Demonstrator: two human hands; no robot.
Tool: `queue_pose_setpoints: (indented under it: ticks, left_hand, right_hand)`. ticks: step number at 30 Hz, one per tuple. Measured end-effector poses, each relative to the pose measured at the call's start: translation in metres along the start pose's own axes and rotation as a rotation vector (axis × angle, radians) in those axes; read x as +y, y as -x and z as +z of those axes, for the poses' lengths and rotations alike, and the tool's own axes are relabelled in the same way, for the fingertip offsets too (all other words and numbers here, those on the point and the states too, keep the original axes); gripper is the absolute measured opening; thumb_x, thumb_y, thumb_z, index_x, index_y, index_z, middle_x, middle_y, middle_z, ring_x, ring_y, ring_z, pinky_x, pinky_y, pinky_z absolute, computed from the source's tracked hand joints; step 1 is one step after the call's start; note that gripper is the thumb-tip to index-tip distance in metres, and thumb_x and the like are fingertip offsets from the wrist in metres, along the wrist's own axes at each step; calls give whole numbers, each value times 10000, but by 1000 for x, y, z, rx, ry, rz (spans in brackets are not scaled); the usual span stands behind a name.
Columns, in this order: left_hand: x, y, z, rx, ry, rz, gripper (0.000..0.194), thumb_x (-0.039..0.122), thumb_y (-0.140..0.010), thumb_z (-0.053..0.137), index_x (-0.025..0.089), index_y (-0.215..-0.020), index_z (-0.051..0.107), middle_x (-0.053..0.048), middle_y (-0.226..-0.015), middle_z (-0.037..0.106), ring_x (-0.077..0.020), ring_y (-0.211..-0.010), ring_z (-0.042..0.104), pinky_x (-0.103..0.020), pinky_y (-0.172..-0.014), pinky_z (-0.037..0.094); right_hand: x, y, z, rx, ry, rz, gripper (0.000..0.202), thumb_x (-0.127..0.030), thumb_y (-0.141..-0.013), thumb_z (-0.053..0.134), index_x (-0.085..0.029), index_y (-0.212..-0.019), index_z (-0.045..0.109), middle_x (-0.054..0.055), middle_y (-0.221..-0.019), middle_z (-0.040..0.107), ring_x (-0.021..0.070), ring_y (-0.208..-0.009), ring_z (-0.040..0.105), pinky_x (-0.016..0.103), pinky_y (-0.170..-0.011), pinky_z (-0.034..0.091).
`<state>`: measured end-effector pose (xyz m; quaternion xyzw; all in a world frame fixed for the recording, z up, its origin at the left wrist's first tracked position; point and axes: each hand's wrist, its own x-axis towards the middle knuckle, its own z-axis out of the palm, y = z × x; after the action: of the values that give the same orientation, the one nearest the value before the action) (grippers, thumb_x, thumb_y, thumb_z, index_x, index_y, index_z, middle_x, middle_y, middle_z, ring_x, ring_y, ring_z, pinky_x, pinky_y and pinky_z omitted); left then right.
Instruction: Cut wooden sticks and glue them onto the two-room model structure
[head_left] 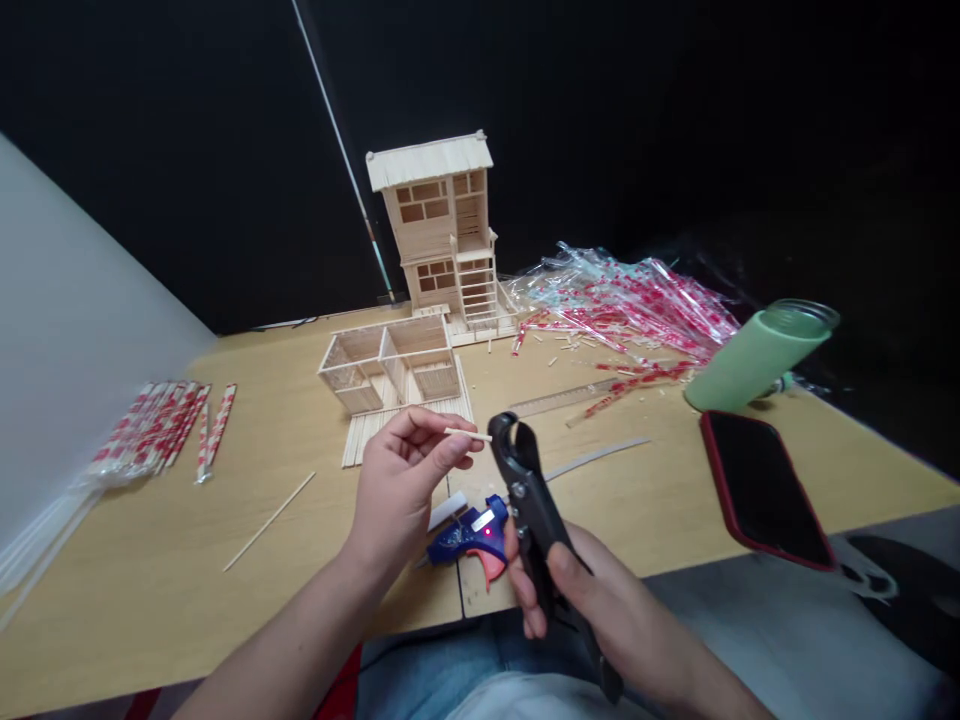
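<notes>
My left hand (pixel 409 475) pinches a short thin wooden stick (pixel 471 434) between thumb and fingers. The stick's right end is at the jaws of a black cutting tool (pixel 525 480), and my right hand (pixel 585 585) is wrapped round the tool's handles. Below and between the hands lies a blue glue gun (pixel 469 535) with a red trigger and a small red light. Behind my left hand is a low, roofless wooden model (pixel 394 365) with inner walls. A longer stick (pixel 268 522) lies on the table to the left.
A two-storey wooden model house (pixel 439 220) stands at the back of the table (pixel 187 600). Clear and red wrappers (pixel 645 300) are heaped back right, near a green bottle (pixel 757 355), a phone (pixel 765 490) and a ruler (pixel 562 397). Wrapped chopsticks (pixel 150 430) lie at left.
</notes>
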<state>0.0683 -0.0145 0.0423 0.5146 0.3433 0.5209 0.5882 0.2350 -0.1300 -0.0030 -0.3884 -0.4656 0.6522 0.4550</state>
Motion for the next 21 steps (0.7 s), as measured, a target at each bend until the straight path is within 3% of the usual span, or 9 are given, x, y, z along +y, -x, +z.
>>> queue_pose_setpoints:
  ticks: [8, 21]
  left_hand:
    - [-15, 7, 13, -44, -78, 76, 160, 232, -761, 801, 203, -775, 644, -27, -882, 712, -139, -786, 675, -277, -751, 579]
    - [-11, 8, 21, -53, -174, 165, 155, 189, -776, 763, 199, -747, 611, -46, -867, 713, -176, -827, 684, -324, -771, 576]
  right_hand:
    - [-4, -5, 10, 59, 60, -57, 475, -629, -998, 330, -197, -945, 519, 6, -748, 528, 156, -715, 562, 314, -746, 462]
    - [-3, -7, 9, 108, 151, -89, 458, -605, -1013, 317, -196, -1004, 520, -3, -762, 549, 141, -669, 543, 309, -704, 448]
